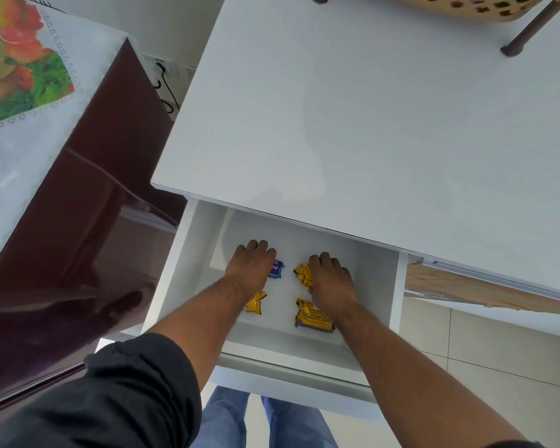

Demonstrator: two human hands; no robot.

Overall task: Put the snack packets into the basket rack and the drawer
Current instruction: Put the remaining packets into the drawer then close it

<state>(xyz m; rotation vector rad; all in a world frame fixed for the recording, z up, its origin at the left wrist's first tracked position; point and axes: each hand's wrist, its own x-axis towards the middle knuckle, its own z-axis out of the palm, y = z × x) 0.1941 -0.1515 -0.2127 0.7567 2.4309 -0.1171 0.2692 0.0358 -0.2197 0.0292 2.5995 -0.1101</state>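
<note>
A white drawer stands pulled out under the white table top. Inside it, my left hand covers a purple and blue snack packet, fingers curled over it. My right hand is closed on a crumpled yellow packet. Two more yellow packets lie on the drawer floor: a small one partly under my left forearm, and a larger one below my right wrist. The tan basket rack shows only at the top edge, with one dark leg on the table.
A dark maroon fridge stands close on the left, with a fruit-print cover on top. Cables and a socket sit behind it. Tiled floor lies to the right. My jeans-clad legs stand under the drawer front.
</note>
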